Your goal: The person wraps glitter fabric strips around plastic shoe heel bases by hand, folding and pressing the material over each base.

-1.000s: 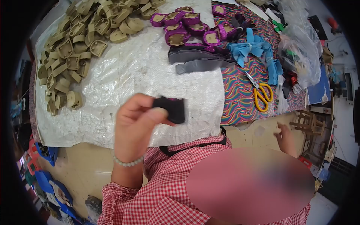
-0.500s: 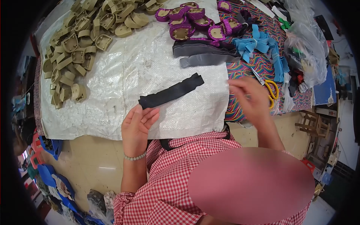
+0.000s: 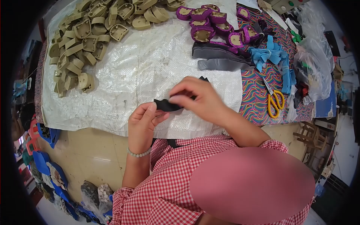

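A black strip (image 3: 165, 105) is stretched between my two hands above the white woven sheet (image 3: 123, 75). Its left end is pinched by my left hand (image 3: 143, 118), which has a beaded bracelet at the wrist. My right hand (image 3: 198, 98) reaches over the strip with thumb and fingers pressed together on it. Most of the strip's right part is hidden behind that hand, and only a dark tip shows above the knuckles. Beyond my hands lie dark grey strips (image 3: 221, 54) and purple glittery heel-shaped pieces (image 3: 202, 34).
Beige heel-shaped pieces (image 3: 82, 28) are piled at the back left. On the patterned cloth (image 3: 255, 105) at the right lie yellow-handled scissors (image 3: 275, 103) and blue strips (image 3: 268, 54). Farther right are clear plastic bags (image 3: 315, 67). A wooden stool (image 3: 311, 135) stands below the table's right side.
My right hand has come in from the right and closed on the black strip. My left hand still pinches its end. The strip, unfolded earlier, is now partly covered. The view has shifted.
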`<action>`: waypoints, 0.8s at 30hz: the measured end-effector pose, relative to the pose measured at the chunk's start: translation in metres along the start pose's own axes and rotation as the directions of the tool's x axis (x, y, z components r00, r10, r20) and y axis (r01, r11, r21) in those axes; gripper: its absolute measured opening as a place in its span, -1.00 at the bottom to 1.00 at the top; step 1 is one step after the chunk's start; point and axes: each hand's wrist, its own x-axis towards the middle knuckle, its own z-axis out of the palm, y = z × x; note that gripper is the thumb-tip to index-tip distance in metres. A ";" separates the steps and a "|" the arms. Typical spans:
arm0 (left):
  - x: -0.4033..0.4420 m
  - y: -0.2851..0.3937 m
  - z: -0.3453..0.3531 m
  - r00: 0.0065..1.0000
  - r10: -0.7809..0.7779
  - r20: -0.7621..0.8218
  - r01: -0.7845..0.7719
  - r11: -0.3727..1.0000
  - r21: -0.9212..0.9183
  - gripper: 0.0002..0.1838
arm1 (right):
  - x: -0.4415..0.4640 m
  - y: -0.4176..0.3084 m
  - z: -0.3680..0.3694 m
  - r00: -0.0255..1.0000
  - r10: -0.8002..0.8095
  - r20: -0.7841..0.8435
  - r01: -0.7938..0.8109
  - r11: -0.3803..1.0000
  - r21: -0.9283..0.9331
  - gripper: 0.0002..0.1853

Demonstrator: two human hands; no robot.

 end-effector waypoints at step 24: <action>0.023 0.055 0.040 0.588 0.614 0.526 -0.766 0.214 0.606 -0.71 | -0.038 -0.018 -0.036 0.957 -0.171 0.232 0.098 0.950 0.296 -0.74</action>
